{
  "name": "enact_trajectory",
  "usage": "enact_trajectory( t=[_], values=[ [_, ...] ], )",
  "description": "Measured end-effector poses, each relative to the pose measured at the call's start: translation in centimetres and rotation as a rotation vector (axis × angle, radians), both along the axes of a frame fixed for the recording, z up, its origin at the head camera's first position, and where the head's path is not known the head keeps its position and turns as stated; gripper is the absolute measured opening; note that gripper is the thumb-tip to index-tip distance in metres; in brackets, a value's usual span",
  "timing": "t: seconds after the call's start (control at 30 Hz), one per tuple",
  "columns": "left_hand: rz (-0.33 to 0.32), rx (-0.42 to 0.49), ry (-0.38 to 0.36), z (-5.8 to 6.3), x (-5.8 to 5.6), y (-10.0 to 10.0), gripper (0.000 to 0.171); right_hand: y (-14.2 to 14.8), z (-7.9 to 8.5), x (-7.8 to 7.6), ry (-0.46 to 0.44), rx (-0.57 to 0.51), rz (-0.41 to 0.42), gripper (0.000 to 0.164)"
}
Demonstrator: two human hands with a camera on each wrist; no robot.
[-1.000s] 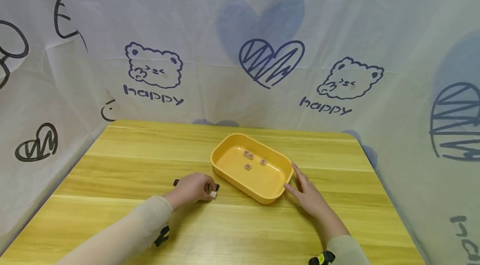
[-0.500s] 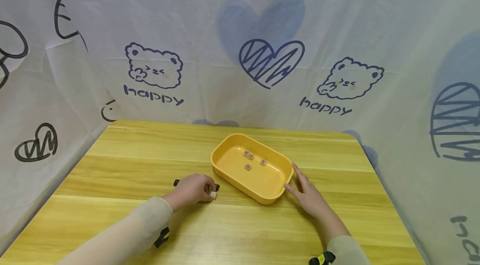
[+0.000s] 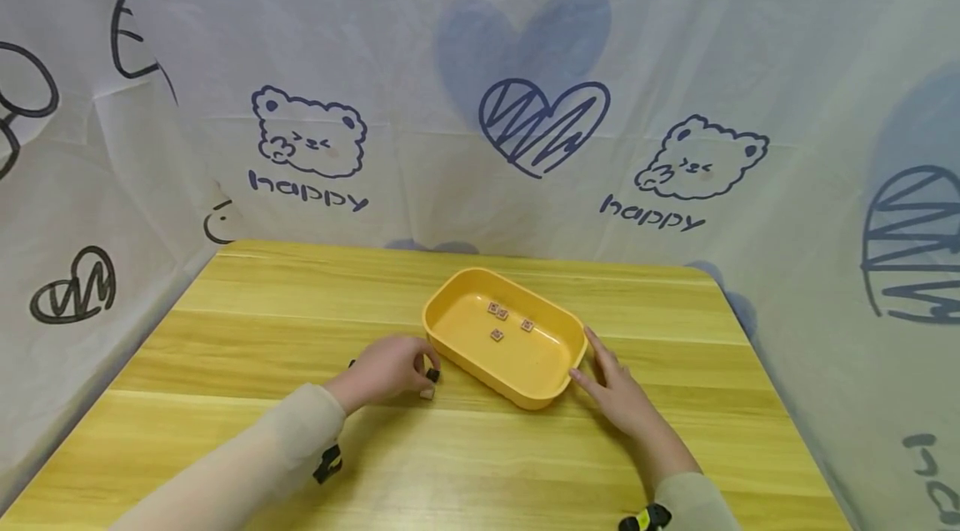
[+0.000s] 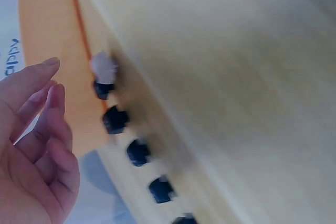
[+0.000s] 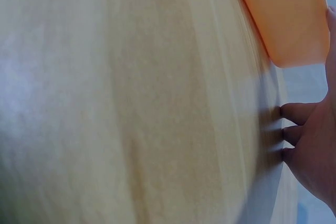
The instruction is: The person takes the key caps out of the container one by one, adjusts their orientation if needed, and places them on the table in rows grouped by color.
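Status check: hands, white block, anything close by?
Left hand empty, near white block. Right hand touching tray. White block outside tray, black blocks close by.

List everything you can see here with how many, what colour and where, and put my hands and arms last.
tray: 1, yellow, on the table
square blocks: 4, pinkish-brown, inside the tray
pale block: 1, off-white, by the left hand's fingers
black blocks: at least 5, black, in a row near the left hand
table: 1, yellow wood-grain, under the tray
cloth backdrop: sheet count unclear, white with hearts, bears and "happy", behind and at both sides
wrist devices: 2, black with some yellow, by the cuffs
sleeves: 2, cream, on the arms
left hand: 1, bare, beside the blocks
right hand: 1, bare, touching the tray's right end
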State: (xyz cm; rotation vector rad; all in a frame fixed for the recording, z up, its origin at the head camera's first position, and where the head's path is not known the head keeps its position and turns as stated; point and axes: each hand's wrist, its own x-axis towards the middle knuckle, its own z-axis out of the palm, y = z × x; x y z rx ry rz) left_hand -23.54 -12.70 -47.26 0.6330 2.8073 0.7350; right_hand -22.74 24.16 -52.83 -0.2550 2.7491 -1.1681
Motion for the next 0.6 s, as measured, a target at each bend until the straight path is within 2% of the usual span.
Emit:
enact_trajectory(
  t=[0.37, 0.6],
  values=[
    [-0.061, 0.004, 0.058, 2.9, -1.4, 2.2, 0.022, 0.0, 0.0, 0.1, 0.0, 0.006, 0.002, 0.077],
    [-0.139, -0.041, 0.103, 4.3, -3.2, 3.8, 0.022, 0.1, 0.0, 0.1, -0.002, 0.002, -0.001, 0.078]
  ],
)
